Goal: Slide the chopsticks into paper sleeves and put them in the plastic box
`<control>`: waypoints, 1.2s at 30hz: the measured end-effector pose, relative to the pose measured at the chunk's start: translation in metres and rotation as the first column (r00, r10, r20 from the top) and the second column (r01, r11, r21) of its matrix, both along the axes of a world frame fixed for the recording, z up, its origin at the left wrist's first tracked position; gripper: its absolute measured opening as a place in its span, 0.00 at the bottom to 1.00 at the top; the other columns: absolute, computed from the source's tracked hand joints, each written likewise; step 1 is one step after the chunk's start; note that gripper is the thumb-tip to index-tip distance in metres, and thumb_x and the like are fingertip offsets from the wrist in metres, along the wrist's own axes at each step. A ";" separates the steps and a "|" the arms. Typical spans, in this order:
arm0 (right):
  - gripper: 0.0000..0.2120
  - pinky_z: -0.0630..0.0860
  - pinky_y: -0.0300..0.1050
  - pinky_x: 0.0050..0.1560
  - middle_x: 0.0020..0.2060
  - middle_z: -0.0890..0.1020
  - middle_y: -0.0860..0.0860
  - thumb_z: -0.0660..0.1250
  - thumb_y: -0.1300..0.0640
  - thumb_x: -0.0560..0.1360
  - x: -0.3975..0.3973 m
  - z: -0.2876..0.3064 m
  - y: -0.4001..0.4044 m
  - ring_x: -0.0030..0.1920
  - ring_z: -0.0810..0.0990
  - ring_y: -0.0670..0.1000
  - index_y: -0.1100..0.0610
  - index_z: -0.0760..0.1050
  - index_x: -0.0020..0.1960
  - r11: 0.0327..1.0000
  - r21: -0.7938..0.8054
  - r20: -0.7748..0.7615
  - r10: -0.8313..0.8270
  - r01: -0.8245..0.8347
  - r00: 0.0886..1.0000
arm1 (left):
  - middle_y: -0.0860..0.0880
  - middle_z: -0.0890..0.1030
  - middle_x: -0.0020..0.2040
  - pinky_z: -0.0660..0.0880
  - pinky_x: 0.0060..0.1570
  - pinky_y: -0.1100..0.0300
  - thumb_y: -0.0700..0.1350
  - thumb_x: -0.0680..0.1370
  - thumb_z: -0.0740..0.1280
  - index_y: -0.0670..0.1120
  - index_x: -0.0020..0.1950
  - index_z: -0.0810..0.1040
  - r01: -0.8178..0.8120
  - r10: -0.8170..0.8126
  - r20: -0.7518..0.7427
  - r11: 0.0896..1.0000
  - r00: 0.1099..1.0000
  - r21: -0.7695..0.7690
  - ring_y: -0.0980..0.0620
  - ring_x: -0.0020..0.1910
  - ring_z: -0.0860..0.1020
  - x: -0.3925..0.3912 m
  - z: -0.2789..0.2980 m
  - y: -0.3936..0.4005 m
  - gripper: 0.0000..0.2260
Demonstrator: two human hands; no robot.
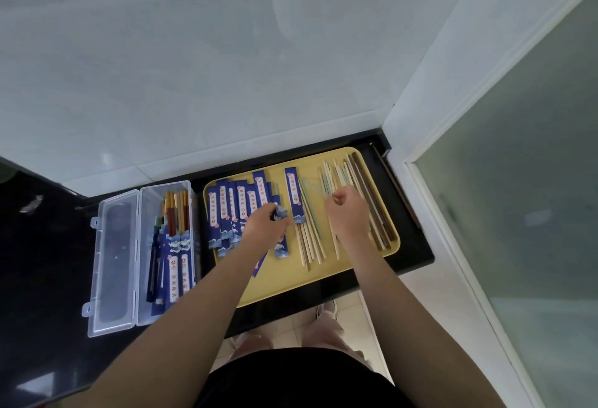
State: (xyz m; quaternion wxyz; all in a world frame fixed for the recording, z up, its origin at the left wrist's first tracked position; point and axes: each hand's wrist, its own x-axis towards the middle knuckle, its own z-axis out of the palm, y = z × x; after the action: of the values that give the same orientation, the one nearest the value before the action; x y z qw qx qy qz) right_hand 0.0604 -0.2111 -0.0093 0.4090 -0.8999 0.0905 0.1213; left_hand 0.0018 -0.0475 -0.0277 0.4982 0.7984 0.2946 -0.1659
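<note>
Even, soft daylight, fairly dim and cool in tone. The pale wall (226, 67) in the upper half of the frame carries faint streaked reflections; a small glare patch lies on the glossy black tabletop (35, 381) at lower left. Shadows are weak and diffuse. Wide-angle distortion bends straight edges toward the frame borders, notably the frosted glass panel (534, 213) at right. Detail is slightly soft throughout.

Printed paper sleeves
The blue paper chopstick sleeves (226, 210) at frame centre bear red Chinese characters on white panels, too small to read.
</note>
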 end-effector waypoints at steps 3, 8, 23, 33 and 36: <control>0.03 0.81 0.43 0.48 0.45 0.81 0.48 0.68 0.53 0.80 0.015 0.039 -0.004 0.44 0.82 0.48 0.51 0.76 0.52 0.964 0.229 0.058 -0.151 0.135 0.987 | 0.45 0.81 0.44 0.77 0.40 0.60 0.44 0.79 0.70 0.47 0.50 0.77 -0.013 0.016 0.039 0.997 0.999 -0.072 0.52 0.38 0.78 0.004 0.010 -0.001 0.03; 0.08 0.85 0.47 0.43 0.41 0.84 0.51 0.65 0.54 0.83 0.032 0.088 -0.006 0.36 0.83 0.51 0.57 0.77 0.58 0.813 0.560 0.071 -0.239 0.160 0.968 | 0.46 0.81 0.49 0.73 0.42 0.65 0.42 0.79 0.69 0.45 0.54 0.79 0.064 -0.052 0.111 0.992 0.992 -0.107 0.52 0.47 0.78 0.004 0.027 -0.003 0.04; 0.08 0.83 0.44 0.40 0.44 0.84 0.51 0.64 0.54 0.83 0.029 0.094 0.011 0.35 0.84 0.50 0.57 0.78 0.56 0.893 0.447 0.067 0.015 -0.044 0.998 | 0.48 0.79 0.43 0.73 0.42 0.63 0.44 0.80 0.68 0.48 0.48 0.78 0.212 -0.178 0.235 0.969 0.956 -0.129 0.54 0.41 0.76 0.006 0.061 -0.012 0.01; 0.03 0.81 0.42 0.43 0.45 0.82 0.52 0.63 0.55 0.83 0.023 0.035 0.005 0.42 0.84 0.50 0.53 0.74 0.52 0.965 -0.013 -0.213 0.252 -0.261 0.944 | 0.47 0.78 0.35 0.76 0.34 0.62 0.48 0.80 0.68 0.42 0.53 0.76 0.037 -0.015 0.144 0.988 0.989 -0.150 0.55 0.29 0.75 0.008 0.050 -0.005 0.09; 0.06 0.82 0.47 0.49 0.43 0.81 0.53 0.63 0.58 0.82 0.015 -0.010 0.004 0.42 0.82 0.50 0.57 0.76 0.48 0.918 -0.248 -0.279 0.239 -0.310 0.930 | 0.47 0.78 0.35 0.76 0.36 0.59 0.48 0.81 0.68 0.43 0.54 0.76 -0.002 0.022 0.099 0.981 0.995 -0.194 0.54 0.29 0.74 0.003 0.041 -0.001 0.09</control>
State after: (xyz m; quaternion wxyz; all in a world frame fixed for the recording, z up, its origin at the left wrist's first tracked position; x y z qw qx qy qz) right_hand 0.0751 -0.2073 -0.0195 0.2384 -0.9316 0.0287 0.2727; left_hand 0.0046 -0.0485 0.0130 0.5888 0.7517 0.2564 -0.1503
